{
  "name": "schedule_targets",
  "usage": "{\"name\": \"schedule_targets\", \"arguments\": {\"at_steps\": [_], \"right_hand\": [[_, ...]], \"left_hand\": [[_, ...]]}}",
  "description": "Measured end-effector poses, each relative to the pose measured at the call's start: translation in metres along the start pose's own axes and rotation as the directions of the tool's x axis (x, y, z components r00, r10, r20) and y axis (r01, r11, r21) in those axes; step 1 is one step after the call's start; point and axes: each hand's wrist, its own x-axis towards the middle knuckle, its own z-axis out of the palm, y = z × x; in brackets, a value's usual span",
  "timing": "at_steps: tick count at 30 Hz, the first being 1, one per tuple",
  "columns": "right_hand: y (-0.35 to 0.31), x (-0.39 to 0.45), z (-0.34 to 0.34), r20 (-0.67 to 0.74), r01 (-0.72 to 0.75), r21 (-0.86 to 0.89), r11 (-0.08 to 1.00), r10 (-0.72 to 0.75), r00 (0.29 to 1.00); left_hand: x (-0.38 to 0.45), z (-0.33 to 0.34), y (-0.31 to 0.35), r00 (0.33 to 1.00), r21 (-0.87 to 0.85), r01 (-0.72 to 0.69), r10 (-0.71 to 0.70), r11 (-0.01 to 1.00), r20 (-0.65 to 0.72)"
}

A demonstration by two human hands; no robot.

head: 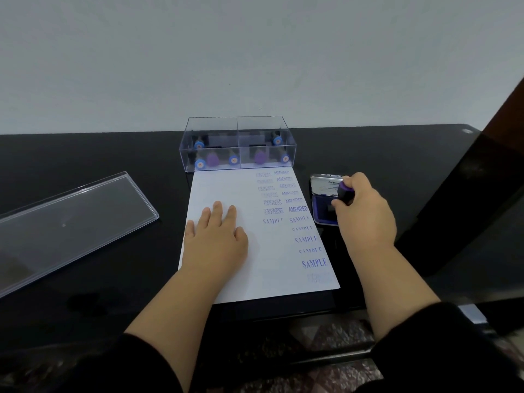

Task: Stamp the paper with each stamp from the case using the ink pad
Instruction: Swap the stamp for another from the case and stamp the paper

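Clear plastic case [237,143], glossy table [113,154], seemingly matt paper [226,182]

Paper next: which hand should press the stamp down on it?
Probably the right hand: it already holds the stamp on the ink pad. The left hand lies flat, steadying the paper.

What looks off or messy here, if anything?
Nothing spilled or broken. The oddity is print quality on the paper: several SAMPLE imprints in the right column are cut off at the bottom, and the upper EXPRESS imprints look faint or doubled. The case lid lies off to the left.
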Motion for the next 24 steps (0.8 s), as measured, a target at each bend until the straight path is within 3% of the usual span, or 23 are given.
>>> {"name": "schedule_targets", "arguments": {"at_steps": [24], "right_hand": [[-0.0078,-0.0070,-0.0006,-0.033,0.045,0.083,0.996,-0.042,0.999]], "left_hand": [[-0.0003,-0.0002,-0.0009,1.000,0.008,-0.005,0.005,1.000,0.014]]}}
